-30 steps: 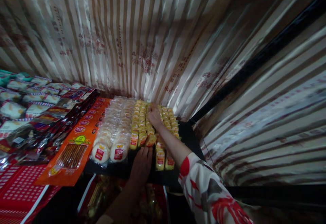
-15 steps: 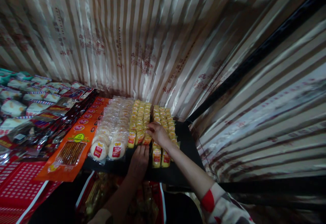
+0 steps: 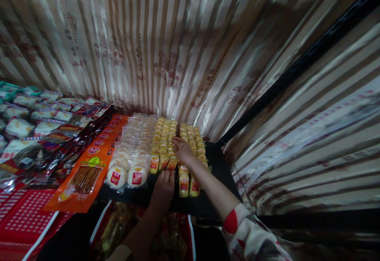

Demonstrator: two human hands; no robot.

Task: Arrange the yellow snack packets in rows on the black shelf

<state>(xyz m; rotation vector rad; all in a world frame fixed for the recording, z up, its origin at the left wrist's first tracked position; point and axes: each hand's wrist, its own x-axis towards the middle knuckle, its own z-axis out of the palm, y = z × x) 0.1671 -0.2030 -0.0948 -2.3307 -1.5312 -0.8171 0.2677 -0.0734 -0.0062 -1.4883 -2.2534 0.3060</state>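
Small yellow wrapped snack packs (image 3: 163, 138) stand in tight rows on a black board. My left hand (image 3: 163, 188) lies low in front of these rows, its fingers stretched forward against the lower edge of the front packs. Farther back, my right hand (image 3: 183, 151) reaches in from the right, its fingers drawn together at the rows' right side. What its fingertips hold, if anything, is hidden. Under the right forearm runs another group of yellow packs (image 3: 184, 184), separated from the first by a narrow gap.
Left of the yellow packs are clear-wrapped round white crackers (image 3: 137, 176), an orange snack bag (image 3: 86, 178) and dark glossy packets (image 3: 59, 142). A red basket (image 3: 26, 217) stands at lower left. The black board (image 3: 218, 170) ends near a dark pole (image 3: 285, 75) and striped sheeting (image 3: 166, 35).
My right hand has shifted slightly farther back along the yellow rows. My left hand stays at the front of the packs. The whole view has moved a little.
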